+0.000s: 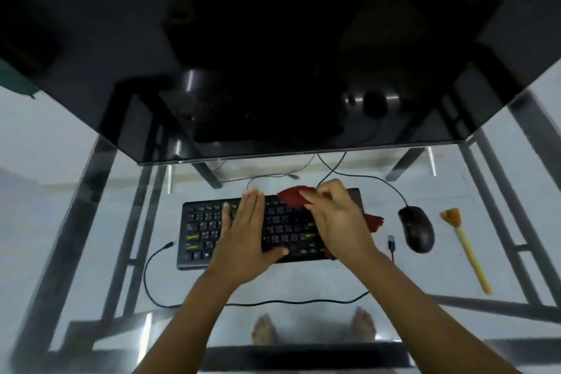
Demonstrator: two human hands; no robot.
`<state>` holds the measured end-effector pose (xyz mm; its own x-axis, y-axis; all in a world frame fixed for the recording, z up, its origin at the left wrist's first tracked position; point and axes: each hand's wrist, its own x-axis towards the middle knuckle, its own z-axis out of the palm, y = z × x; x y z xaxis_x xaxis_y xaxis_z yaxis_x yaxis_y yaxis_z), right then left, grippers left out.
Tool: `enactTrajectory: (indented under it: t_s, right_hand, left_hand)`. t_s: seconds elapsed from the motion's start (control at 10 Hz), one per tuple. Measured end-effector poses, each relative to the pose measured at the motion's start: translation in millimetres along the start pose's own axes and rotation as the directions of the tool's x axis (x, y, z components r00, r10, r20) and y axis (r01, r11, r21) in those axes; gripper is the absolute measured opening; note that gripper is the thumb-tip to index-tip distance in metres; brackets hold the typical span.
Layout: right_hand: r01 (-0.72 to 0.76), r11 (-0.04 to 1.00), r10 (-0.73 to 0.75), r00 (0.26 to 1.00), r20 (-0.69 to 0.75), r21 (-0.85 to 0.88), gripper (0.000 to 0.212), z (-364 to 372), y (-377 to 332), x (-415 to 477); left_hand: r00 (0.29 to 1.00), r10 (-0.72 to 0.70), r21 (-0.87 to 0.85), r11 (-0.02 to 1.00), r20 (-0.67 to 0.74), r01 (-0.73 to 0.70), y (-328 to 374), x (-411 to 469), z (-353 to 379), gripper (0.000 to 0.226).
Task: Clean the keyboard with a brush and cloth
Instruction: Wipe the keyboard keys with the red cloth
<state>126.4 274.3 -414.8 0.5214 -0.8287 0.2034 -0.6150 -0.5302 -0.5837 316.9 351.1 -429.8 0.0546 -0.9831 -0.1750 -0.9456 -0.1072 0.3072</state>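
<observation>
Black keyboard (206, 231) sits centre frame on the glass table (303, 285). Left hand (243, 240) lies flat on its middle keys, fingers straight and together. Right hand (337, 218) grips a dark red cloth (293, 195), bunched on the keyboard's right end. Just right of that, a black mouse (416, 228); further right lies the brush (464, 247), untouched.

I read both forearms bare and extended forward. Left hand (246, 231): palm down, fingers straight and together, thumb spread. Right hand (337, 218): palm down, fingers curled, pinching the cloth (293, 196).
</observation>
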Motion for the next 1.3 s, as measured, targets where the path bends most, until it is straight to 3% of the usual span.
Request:
enactTrajectory:
  t_s: [0.1,0.2,0.3,0.4,0.5,0.6,0.7,0.9,1.0,1.1,1.2,1.3]
  right_hand:
    - [-0.076,0.997,0.075,0.992,0.097,0.005,0.025,48,-32,0]
    - [0.030,0.995,-0.008,0.977,0.215,-0.096,0.021,84,-51,-17]
    - [0.093,0.972,-0.042,0.973,0.229,-0.217,0.040,93,-40,-27]
    - [-0.138,0.939,0.151,0.988,0.016,-0.315,0.041,80,-14,-21]
    - [-0.457,0.863,0.416,0.884,-0.212,-0.213,0.033,75,-8,-18]
    - [-0.343,0.933,0.340,0.940,-0.038,-0.109,0.029,106,-51,-17]
    - [-0.120,0.990,0.130,0.977,0.168,-0.071,0.023,117,-68,-17]
    - [-0.359,0.901,0.330,0.932,-0.152,-0.244,0.028,97,-33,7]
    - [-0.224,0.973,0.229,0.968,0.103,-0.063,0.031,119,-79,-8]
    - [0.122,0.989,-0.092,0.953,0.288,-0.088,0.030,113,-82,-16]
    - [-0.067,0.994,0.085,0.967,0.242,-0.083,0.014,90,-37,-12]
    - [-0.140,0.968,0.145,0.989,0.010,-0.208,0.031,92,-22,-17]
  left_hand:
    - [0.995,-0.057,0.024,0.998,0.085,0.055,-48,-7,-8,0.130]
    - [0.985,-0.069,0.058,0.996,0.158,0.061,-90,-6,-9,0.141]
    - [0.976,-0.008,0.077,0.997,0.220,-0.009,-109,-2,-7,0.142]
    - [0.979,0.025,0.032,0.999,0.204,-0.032,-112,-3,-6,0.139]
    - [0.983,0.036,0.022,0.999,0.181,-0.041,-114,-4,-5,0.138]
    - [0.983,0.039,0.037,0.998,0.177,-0.047,-117,-4,-2,0.139]
    - [0.984,0.045,0.051,0.997,0.174,-0.054,-118,-4,-1,0.139]
    - [0.984,0.055,0.055,0.996,0.170,-0.065,-118,-5,-2,0.136]
    - [0.985,0.054,0.061,0.996,0.163,-0.065,-119,-5,-1,0.137]
    - [0.986,0.060,0.068,0.995,0.155,-0.072,-119,-5,-2,0.137]
    - [0.985,0.066,0.056,0.996,0.162,-0.076,-121,-6,-2,0.136]
    - [0.986,0.065,0.044,0.996,0.154,-0.073,-120,-6,-2,0.136]
